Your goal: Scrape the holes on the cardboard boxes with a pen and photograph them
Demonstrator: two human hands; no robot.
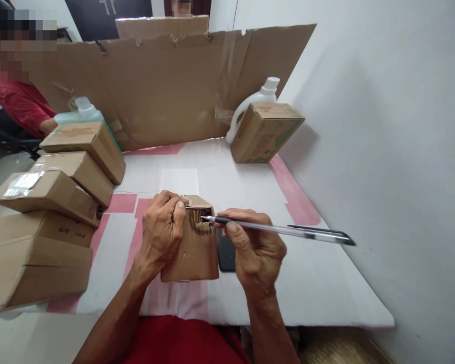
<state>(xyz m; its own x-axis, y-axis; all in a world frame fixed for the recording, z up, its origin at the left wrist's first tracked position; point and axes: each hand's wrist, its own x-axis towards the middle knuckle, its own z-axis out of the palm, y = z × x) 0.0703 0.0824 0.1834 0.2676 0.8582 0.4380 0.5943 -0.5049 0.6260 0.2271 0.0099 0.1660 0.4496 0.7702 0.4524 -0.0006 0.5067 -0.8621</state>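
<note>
A small brown cardboard box [197, 258] stands on the table in front of me. Near its top is a torn, dark-edged hole with black ink marks around it. My left hand [164, 222] is closed on the box's upper left edge. Between the thumb and fingers of my right hand [256, 247] is a clear gel pen [273, 228] with a black grip, its cap pushed onto the back end. The pen's tip points left, at the hole. A dark flat object [226, 250], perhaps a phone, lies partly hidden between the box and my right hand.
Several cardboard boxes [60, 197] line the table's left side, near a teal bottle [84, 106]. At the back right, a white jug [267, 91] stands behind another box [267, 134]. A cardboard partition [163, 91] crosses the back; a person in red sits beyond, left. A wall [394, 151] borders the right.
</note>
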